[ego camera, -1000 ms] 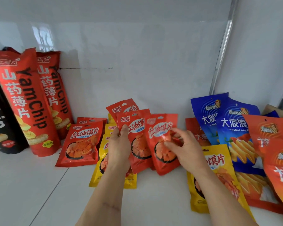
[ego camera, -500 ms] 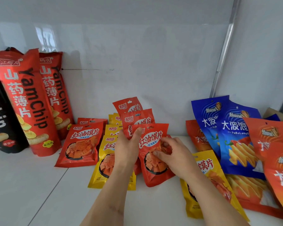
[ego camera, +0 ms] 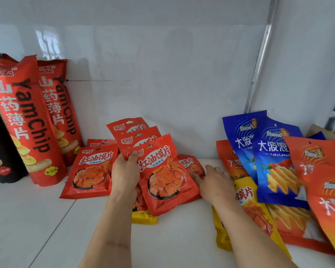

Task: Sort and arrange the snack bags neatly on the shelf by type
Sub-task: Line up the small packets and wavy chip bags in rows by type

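My left hand grips a fanned stack of small red snack bags in the middle of the white shelf, thumb on the front bag's top corner. My right hand lies flat with fingers spread, fingertips on another small red bag lying behind the stack. One more small red bag leans to the left of my left hand. A yellow bag peeks out under the stack, and a second yellow bag lies under my right forearm.
Tall red YamChip bags and a black one stand at the far left against the back wall. Blue and orange wavy-chip bags pile up at the right. A metal upright runs up the back right corner.
The right hand let go of the front red bag and moved right, onto the red bag lying behind. The left hand now holds the fanned stack alone.
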`<action>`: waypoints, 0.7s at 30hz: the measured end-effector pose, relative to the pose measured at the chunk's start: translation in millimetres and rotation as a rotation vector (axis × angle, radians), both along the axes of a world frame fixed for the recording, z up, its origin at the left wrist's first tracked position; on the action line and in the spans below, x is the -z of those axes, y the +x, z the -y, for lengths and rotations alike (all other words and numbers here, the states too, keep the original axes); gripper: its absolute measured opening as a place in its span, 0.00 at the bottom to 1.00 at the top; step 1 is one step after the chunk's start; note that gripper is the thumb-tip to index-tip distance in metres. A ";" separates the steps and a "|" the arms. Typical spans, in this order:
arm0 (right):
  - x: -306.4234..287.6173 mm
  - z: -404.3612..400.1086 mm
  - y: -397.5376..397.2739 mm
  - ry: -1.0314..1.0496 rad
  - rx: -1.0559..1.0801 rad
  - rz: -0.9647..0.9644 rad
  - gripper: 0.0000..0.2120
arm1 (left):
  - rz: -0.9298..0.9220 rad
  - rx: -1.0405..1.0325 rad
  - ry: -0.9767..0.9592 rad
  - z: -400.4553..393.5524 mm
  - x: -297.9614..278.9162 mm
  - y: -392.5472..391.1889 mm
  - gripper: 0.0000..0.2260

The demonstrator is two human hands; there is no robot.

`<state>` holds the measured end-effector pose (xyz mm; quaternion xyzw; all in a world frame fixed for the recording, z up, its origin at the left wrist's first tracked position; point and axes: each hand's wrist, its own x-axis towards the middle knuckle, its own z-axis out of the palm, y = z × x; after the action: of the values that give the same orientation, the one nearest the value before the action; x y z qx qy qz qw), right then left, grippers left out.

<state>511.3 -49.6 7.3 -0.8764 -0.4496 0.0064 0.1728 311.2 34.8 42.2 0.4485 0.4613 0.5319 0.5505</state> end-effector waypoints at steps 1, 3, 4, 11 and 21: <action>-0.5 -1.3 0.0 -0.008 0.012 -0.008 0.37 | 0.000 0.004 -0.003 -0.6 -0.4 -1.0 0.04; -2.8 -4.4 0.9 -0.014 0.025 -0.050 0.39 | -0.006 0.008 -0.005 -1.4 -0.7 -3.0 0.04; -4.4 -5.2 1.3 -0.016 0.028 -0.072 0.39 | -0.008 0.016 -0.006 -1.5 -0.8 -4.3 0.04; 3.7 -13.7 16.9 0.008 -0.013 -0.214 0.28 | -0.047 0.062 -0.006 -5.3 1.9 -10.4 0.05; 1.7 -7.1 25.0 0.570 -0.061 -0.517 0.16 | -0.034 0.071 0.005 -6.0 5.3 -5.1 0.06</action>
<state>536.3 -42.5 5.6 -0.7489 -0.4005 0.1072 0.5170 306.0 40.7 36.8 0.4749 0.4530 0.5058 0.5599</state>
